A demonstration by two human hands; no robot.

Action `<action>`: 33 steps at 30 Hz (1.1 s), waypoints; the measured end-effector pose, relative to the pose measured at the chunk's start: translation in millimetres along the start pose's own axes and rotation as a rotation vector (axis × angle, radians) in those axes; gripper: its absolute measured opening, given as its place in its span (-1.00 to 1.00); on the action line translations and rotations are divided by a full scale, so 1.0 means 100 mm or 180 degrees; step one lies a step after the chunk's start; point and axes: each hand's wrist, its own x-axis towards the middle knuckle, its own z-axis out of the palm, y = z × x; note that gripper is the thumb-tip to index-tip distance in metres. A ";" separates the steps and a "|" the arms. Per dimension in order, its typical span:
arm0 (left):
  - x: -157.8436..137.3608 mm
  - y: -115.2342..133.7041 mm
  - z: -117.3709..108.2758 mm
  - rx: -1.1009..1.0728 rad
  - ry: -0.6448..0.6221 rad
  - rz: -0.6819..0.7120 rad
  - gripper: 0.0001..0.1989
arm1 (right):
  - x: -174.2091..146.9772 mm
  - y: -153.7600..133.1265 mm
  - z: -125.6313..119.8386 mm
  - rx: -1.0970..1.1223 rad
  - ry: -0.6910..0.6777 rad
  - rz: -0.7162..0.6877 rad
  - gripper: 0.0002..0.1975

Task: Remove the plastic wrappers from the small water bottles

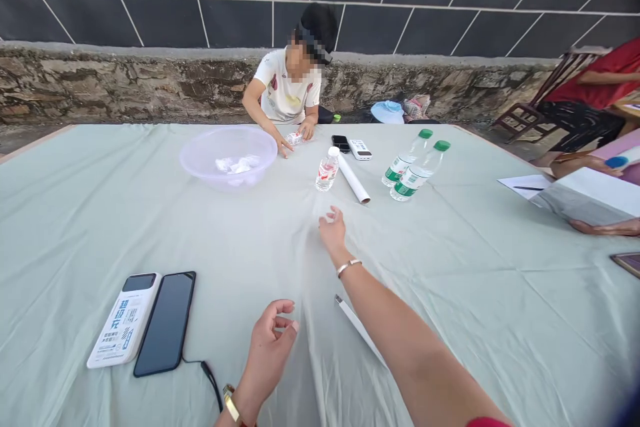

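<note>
My left hand [270, 345] hovers over the near part of the cloth-covered table [240, 240], its fingers loosely curled, thumb apart, nothing visible in it. Farther forward reaches my right hand [333, 230], fingers bent and apart, also holding nothing I can see. Just beyond it stands a small clear bottle with a white cap [327, 170] and red print. Beside that bottle lies a white roll [354, 179]. Below my right forearm is a slim whitish strip with a dark tip [354, 320], partly hidden by the arm.
A white power bank [124, 320] and a black phone [166, 323] lie at near left. Two green-capped water bottles [413, 173] stand right. Across the table, a person [290, 87] handles a wrapped bottle [294, 138] beside a translucent purple basin [227, 157] with crumpled white pieces.
</note>
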 end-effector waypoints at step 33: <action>-0.29 -0.81 0.29 0.1992 0.0898 0.1952 -0.81 | -2.34 0.57 -0.53 -0.1261 -0.0469 -0.1278 -0.72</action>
